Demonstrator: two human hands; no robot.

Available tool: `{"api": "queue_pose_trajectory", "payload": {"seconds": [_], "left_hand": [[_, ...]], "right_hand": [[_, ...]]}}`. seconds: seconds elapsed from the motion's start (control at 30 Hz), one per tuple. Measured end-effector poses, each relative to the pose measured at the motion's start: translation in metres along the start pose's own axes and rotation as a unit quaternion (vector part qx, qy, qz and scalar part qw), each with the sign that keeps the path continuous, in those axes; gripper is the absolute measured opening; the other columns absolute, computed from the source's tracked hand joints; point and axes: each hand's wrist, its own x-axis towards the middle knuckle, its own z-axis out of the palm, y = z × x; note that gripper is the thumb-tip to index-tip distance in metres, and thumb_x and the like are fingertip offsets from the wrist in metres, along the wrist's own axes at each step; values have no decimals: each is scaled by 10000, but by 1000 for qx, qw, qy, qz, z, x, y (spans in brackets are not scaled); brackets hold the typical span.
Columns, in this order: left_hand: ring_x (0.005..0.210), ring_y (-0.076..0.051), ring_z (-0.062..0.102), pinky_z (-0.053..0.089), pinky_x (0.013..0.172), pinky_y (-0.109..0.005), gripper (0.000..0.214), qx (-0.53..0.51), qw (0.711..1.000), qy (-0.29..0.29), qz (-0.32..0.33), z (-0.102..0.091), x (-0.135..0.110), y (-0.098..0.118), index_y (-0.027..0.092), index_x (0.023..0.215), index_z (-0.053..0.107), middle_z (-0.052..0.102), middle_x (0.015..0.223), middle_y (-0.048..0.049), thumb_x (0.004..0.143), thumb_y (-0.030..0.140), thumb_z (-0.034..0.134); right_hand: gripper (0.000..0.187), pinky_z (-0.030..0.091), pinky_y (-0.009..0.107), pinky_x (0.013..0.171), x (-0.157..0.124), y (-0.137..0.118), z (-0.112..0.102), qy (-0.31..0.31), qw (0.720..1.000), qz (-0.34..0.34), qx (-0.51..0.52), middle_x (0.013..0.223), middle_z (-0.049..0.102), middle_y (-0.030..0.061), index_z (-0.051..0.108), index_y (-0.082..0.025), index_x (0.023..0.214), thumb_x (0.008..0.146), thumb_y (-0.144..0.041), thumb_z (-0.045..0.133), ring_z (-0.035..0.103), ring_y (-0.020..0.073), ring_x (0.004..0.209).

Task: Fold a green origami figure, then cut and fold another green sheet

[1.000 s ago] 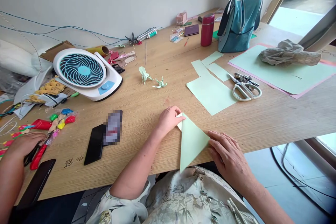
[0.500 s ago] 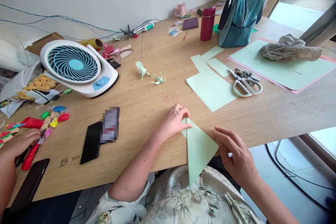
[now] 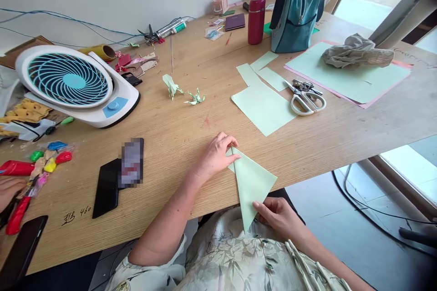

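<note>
Left hand (image 3: 218,157): pinches folded paper (image 3: 256,177) at its far corner.
Right hand (image 3: 277,214): grips its near-right edge.
Crease (image 3: 239,186): uneven tugging could skew it.

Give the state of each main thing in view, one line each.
Folded green paper: folded into a rough triangle.
Left hand: pinching the paper's upper corner.
Right hand: thumb over the paper's lower edge.
Scissors: lying down, blade gap unclear.
Green sheet by the scissors: flat, unfolded.
Maroon flask: upright, lid on.
Teal bag: upright.
Gray cloth: crumpled.
Fan: standing, running or not unclear.
</note>
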Motion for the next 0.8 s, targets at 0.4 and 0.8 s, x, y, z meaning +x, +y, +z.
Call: {"api": "queue_pose_trajectory", "payload": {"seconds": [0.4,0.8], "left_hand": [[1000,-197,571,305,1048,-403,141,46,984,-17,171,-61,-15,39,233,931,696,677,985,-15,869,359,692],[904,-184,563,412,825,-367,171,120,919,183,329,-90,-57,53,247,1007,697,734,960,-22,876,142,664]], "right_hand": [[306,341,243,497,-27,-52,-30,116,873,-314,-353,649,518,-2,575,-190,722,991,-210,429,451,110,547],[512,456,362,744,11,-68,-49,297,809,-442,-249,1120,660,47,646,-338,1242,883,3,517,585,200,900]]}}
